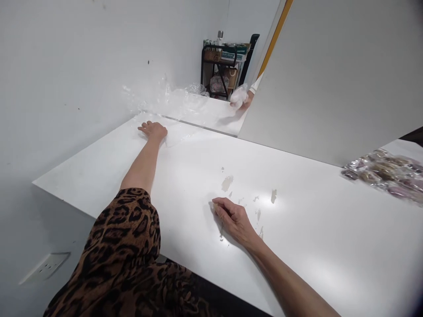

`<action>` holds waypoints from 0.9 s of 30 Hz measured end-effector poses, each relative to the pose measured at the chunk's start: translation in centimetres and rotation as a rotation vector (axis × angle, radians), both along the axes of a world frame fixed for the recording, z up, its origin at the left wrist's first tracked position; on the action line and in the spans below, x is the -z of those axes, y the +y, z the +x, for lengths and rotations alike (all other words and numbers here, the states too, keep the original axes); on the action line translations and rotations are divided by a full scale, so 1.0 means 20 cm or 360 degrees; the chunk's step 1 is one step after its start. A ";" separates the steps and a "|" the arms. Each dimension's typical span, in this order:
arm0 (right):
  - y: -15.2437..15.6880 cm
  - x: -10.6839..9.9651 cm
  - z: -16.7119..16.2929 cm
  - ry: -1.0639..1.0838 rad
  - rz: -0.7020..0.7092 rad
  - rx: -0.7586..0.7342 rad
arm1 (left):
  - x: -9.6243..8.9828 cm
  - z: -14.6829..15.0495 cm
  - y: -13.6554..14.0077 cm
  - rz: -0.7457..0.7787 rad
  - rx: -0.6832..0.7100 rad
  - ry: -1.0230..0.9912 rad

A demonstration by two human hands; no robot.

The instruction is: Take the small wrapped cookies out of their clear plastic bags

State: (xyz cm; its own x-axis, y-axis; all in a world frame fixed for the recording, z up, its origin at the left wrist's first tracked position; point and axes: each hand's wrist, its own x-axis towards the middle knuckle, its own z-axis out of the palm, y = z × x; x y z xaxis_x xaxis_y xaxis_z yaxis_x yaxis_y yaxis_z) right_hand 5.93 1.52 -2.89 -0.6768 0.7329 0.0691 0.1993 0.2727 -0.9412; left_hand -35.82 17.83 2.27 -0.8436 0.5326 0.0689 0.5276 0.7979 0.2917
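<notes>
My left hand (152, 130) reaches to the far left of the white table (185, 185). Its fingers are spread, at the near edge of a loose heap of clear plastic bags (188, 103); whether it presses on the plastic, I cannot tell. My right hand (233, 218) rests low over the middle of the table, thumb and fingers pinched together. What lies between those fingertips, if anything, is hidden. Around it, several greyish worn patches (227, 183) mark the white surface.
Behind a tall grey panel (330, 79), another person's hand (246, 105) holds crumpled clear plastic (238, 96). Filled clear packets (386, 174) lie at the right edge. A black shelf cart (220, 61) with boxes stands at the back. A white wall (82, 57) borders the left.
</notes>
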 end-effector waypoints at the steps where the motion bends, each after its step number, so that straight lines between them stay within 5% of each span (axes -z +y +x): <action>1: 0.00 0.00 0.00 0.0005 0.0005 0.0007 | -0.01 0.01 -0.04 0.0132 -0.0036 0.0008; 5: 0.00 0.00 0.00 0.0002 0.0011 0.0026 | -0.05 0.14 -0.09 0.0859 0.0092 0.0233; 8: 0.00 0.01 0.00 -0.0005 -0.0003 0.0032 | -0.04 0.32 -0.06 0.1050 0.0469 0.0261; 13: 0.01 0.01 0.00 -0.0007 0.0014 0.0030 | 0.07 0.74 0.01 0.0719 0.1166 0.0087; 17: 0.01 0.00 -0.01 -0.0007 0.0030 0.0012 | 0.14 1.01 0.08 0.0360 0.1513 -0.0012; 22: 0.01 0.00 -0.01 0.0039 0.0012 -0.0006 | 0.14 1.15 0.21 0.0333 0.1529 0.0026; 27: 0.05 0.01 -0.01 0.0270 -0.0182 0.0065 | 0.05 1.21 0.16 0.0941 0.1337 -0.0416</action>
State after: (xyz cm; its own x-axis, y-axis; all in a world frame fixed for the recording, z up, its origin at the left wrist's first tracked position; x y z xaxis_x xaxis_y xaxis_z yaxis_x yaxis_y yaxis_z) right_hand 5.65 2.49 -3.12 -0.6320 0.7692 0.0945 0.0438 0.1572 -0.9866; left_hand -11.64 21.00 1.18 -0.2463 0.8927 0.3775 0.7088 -0.0998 0.6983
